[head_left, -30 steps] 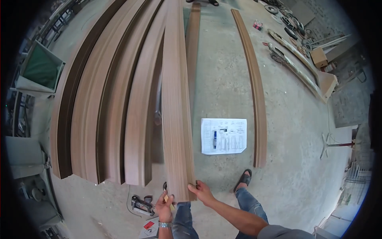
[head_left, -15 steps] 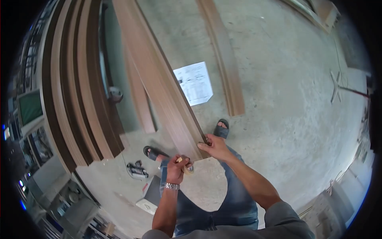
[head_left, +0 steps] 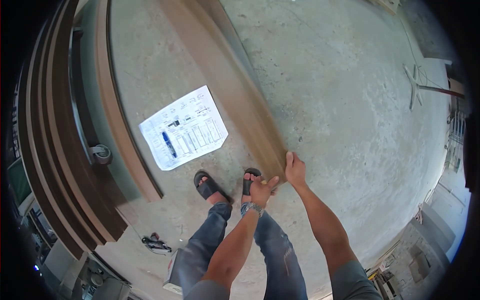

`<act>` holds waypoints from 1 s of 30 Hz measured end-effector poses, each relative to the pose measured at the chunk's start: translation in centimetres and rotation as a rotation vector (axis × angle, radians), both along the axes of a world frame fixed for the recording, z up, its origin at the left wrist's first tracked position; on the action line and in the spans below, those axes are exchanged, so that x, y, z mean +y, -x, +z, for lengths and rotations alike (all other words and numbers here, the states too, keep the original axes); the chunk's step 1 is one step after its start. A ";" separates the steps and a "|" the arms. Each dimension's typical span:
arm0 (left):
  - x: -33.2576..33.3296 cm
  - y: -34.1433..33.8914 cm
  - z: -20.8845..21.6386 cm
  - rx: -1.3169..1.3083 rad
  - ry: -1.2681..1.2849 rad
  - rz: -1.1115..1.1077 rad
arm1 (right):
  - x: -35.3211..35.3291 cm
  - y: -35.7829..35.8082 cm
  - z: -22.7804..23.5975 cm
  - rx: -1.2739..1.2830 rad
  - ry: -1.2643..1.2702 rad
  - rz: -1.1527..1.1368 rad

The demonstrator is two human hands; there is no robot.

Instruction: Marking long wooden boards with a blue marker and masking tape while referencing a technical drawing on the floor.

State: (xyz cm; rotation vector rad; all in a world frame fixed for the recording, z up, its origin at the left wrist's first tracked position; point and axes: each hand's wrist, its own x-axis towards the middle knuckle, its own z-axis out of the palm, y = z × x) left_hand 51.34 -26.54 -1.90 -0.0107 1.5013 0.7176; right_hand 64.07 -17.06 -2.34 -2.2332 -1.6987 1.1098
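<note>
A long brown wood-look plank (head_left: 235, 100) stretches away from me to the far side, smeared by motion along its length. My left hand (head_left: 262, 191) is closed on its near end, thumb on top. At the near right corner, my right hand (head_left: 295, 170) grips the edge. Left of the plank, a printed sheet of drawings (head_left: 207, 140) lies on the floor with a blue marker pen (head_left: 169, 144) on it. No tape roll shows in either hand.
A stack of brown profiled boards (head_left: 55, 150) stands at the left, above a caster wheel (head_left: 102, 154). Another board (head_left: 117, 115) lies beside it. A black power tool (head_left: 156, 244) and a box (head_left: 172, 272) sit near my legs. A cross-shaped stand (head_left: 414, 87) is at right.
The view has swung. The held plank now lies right of the sheet, which shows fully with its marker. My left hand has come close to my right; the tape roll seen at it is out of sight.
</note>
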 end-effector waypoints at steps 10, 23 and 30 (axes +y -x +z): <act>4.8 1.6 -5.9 0.042 -0.006 -0.277 | 5.5 -2.3 -12.6 -0.134 -0.152 -0.051; 1.6 17.7 -4.0 0.082 -0.162 -0.220 | 4.7 -1.3 -12.3 -0.317 0.069 0.269; 2.3 31.3 -5.4 1.238 -0.156 -0.647 | -3.1 5.7 -3.6 -0.172 -0.223 0.266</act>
